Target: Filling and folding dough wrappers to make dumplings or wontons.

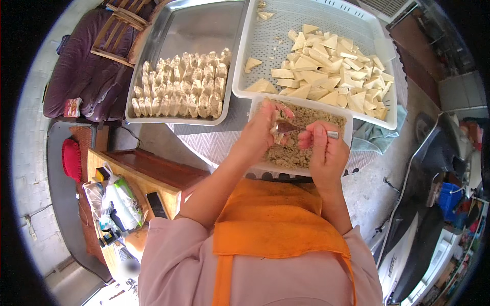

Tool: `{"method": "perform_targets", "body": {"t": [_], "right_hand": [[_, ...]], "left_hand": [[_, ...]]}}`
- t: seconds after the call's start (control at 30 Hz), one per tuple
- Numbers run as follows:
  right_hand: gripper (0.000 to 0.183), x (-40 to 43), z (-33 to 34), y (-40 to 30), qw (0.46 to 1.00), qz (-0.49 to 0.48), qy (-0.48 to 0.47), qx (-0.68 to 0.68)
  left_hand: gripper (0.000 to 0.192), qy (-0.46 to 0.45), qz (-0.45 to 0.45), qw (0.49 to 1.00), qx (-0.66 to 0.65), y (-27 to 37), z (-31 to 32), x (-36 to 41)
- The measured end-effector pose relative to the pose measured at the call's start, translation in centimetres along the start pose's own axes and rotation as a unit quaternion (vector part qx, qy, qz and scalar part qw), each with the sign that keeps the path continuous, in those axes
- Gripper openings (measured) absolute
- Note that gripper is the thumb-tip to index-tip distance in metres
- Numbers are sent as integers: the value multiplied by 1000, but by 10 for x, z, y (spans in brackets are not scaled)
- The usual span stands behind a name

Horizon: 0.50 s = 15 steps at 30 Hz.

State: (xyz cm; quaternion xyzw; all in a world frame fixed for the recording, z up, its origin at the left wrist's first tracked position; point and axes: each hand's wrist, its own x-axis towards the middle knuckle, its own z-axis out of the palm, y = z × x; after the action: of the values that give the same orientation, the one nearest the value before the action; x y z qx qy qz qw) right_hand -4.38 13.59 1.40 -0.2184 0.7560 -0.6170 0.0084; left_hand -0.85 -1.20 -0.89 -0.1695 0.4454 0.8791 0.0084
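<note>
My left hand [261, 124] holds a pale piece of tofu [278, 138], largely hidden by the fingers. In my right hand [325, 147] is a metal utensil [332, 134], its head against the tofu; whether it is a spoon or a fork, I cannot tell. Both hands are over a white plastic tub [348, 132] of brown minced filling [285, 157]. Beyond it, a white perforated plastic basket [264, 46] holds a heap of triangular tofu pieces [316, 76]. Stuffed tofu pieces [180, 88] stand in rows in a stainless steel tray [203, 28] at the left.
The tray and basket rest on a round table with a patterned cloth [203, 143]. A green rag [377, 134] hangs at its right edge. To my left, a wooden table [174, 193] carries plastic bags [122, 202] and a phone [156, 204]. A scooter [405, 237] stands at the right.
</note>
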Motion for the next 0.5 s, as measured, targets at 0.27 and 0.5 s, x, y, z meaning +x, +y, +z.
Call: {"method": "perform_targets", "body": {"t": [0.27, 0.5], "right_hand": [[16, -2, -15, -2, 995, 28, 17, 98], [18, -2, -2, -1, 993, -77, 0, -94]], "left_hand": [[51, -23, -14, 1000, -13, -7, -7, 4], [58, -35, -7, 999, 9, -10, -8, 5]]}}
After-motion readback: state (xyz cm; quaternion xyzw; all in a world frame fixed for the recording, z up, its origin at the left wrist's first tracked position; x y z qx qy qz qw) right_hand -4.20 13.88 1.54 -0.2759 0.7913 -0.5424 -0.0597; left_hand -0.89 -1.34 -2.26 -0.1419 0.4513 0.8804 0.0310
